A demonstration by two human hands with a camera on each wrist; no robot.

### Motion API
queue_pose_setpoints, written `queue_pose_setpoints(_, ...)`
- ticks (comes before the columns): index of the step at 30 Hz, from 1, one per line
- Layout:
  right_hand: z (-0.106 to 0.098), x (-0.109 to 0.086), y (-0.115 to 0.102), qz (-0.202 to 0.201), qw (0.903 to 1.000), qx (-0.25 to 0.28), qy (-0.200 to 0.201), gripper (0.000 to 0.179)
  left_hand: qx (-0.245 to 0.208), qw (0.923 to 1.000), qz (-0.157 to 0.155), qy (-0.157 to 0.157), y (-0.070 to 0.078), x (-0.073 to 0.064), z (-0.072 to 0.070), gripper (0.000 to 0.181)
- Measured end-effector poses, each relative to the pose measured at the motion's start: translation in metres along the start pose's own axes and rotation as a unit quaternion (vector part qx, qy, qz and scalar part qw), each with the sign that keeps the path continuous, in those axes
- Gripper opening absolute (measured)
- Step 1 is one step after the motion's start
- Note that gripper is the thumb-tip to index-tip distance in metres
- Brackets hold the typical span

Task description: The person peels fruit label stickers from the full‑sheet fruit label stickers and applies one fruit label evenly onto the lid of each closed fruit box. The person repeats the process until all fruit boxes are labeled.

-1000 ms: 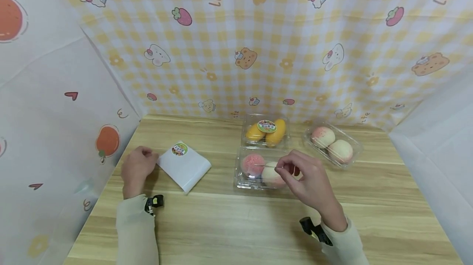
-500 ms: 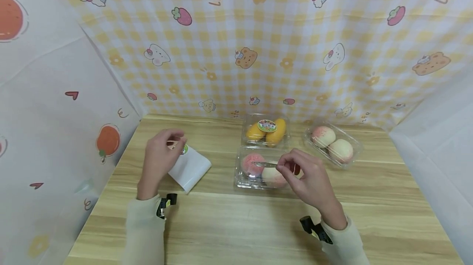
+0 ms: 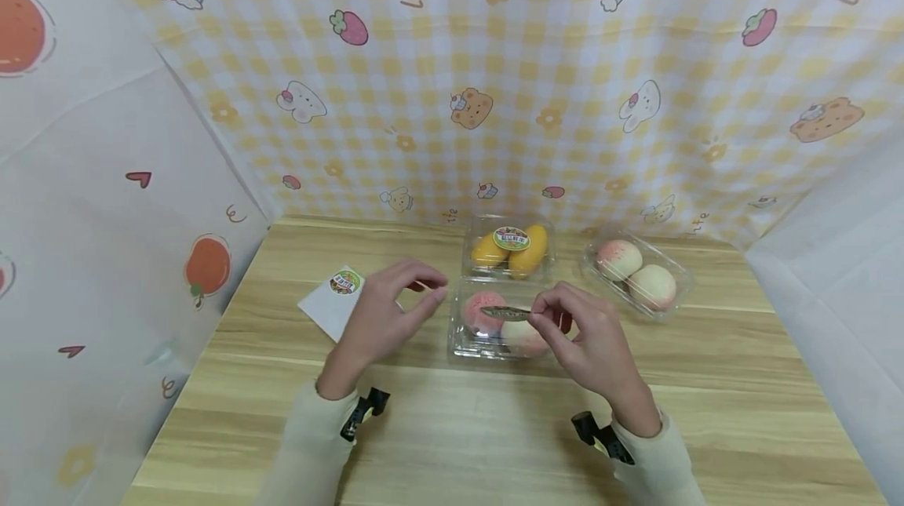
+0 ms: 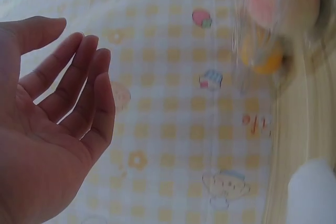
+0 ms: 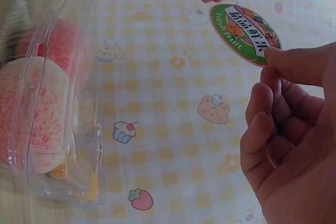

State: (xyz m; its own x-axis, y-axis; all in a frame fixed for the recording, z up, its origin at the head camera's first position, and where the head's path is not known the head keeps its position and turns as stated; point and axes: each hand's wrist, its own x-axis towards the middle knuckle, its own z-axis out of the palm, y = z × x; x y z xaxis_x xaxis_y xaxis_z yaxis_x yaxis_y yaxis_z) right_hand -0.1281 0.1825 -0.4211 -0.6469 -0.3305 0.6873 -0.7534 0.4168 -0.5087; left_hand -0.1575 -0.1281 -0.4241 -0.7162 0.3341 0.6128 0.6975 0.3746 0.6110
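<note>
My right hand (image 3: 589, 341) pinches an oval fruit sticker (image 5: 244, 32) at one end between thumb and forefinger. Green-edged and printed "Fresh fruit", it is held above a clear plastic box (image 3: 466, 351) of two peaches, one pink and one pale. To the left, my left hand (image 3: 388, 314) is raised with fingers loosely bent and nothing in them, as the left wrist view shows. Partly hidden beneath that hand lies a folded white backing sheet (image 3: 326, 311) bearing another round sticker (image 3: 345, 282).
Behind the peach box stands a clear box with two mangoes (image 3: 528, 251) and an oval sticker (image 3: 512, 238) on its lid. At the back right, another clear box (image 3: 678, 298) holds two pale peaches. A checked cloth (image 3: 452, 43) hangs along the table's back edge.
My left hand has come off the backing sheet and moved right, towards the sticker. My right hand stays in place but has turned the sticker so more of its face shows.
</note>
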Motion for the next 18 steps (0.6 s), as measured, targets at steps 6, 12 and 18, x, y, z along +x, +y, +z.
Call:
queue_pose_setpoints(6, 0.000, 0.001, -0.002, 0.001, 1.0000, 0.004, -0.003, 0.030, -0.035, 0.9982, 0.027, -0.041, 0.010, 0.001, 0.020, 0.012)
queue_pose_setpoints(12, 0.001, 0.001, -0.003, 0.008, 0.9999, 0.013, -0.005, 0.031, -0.050, 0.9970, 0.015, -0.057, 0.015, 0.001, 0.032, 0.010)
queue_pose_setpoints(18, 0.003, 0.002, -0.002, 0.009, 0.9998, 0.013, -0.007, 0.031, -0.060, 0.9964, -0.002, -0.060, 0.019, 0.001, 0.038, 0.006)
